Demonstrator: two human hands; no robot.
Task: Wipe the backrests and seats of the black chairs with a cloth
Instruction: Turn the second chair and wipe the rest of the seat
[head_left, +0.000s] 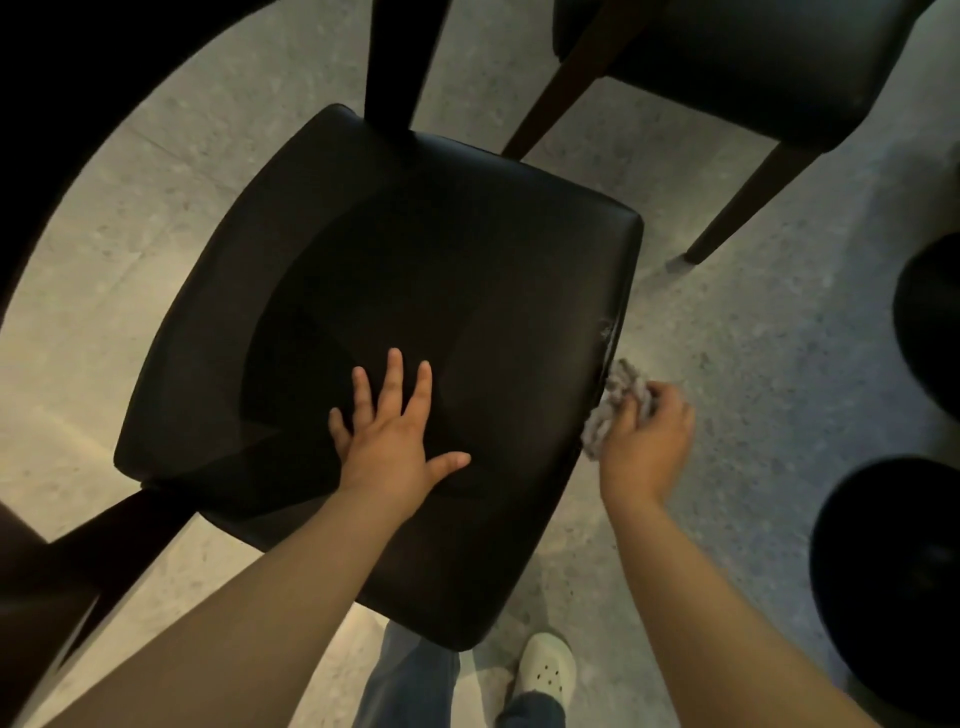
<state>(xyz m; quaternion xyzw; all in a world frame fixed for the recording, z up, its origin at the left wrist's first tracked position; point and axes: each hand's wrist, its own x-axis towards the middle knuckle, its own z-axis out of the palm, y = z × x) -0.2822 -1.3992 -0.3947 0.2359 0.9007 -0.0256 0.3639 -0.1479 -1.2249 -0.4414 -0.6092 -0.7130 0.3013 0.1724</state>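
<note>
A black padded chair seat (415, 270) fills the middle of the head view, seen from above. My left hand (392, 441) lies flat on its near part, fingers spread and straight. My right hand (647, 441) grips a crumpled grey cloth (621, 400) at the seat's right edge, with the cloth touching the side of the cushion. A small torn spot shows on that edge just above the cloth. The chair's backrest is not in view.
A second black chair (753, 67) with brown wooden legs (737, 208) stands at the upper right. Two round black objects (893, 571) sit at the right edge. A dark table leg (395, 62) rises behind the seat. My white shoe (545, 667) is on the speckled floor (753, 338).
</note>
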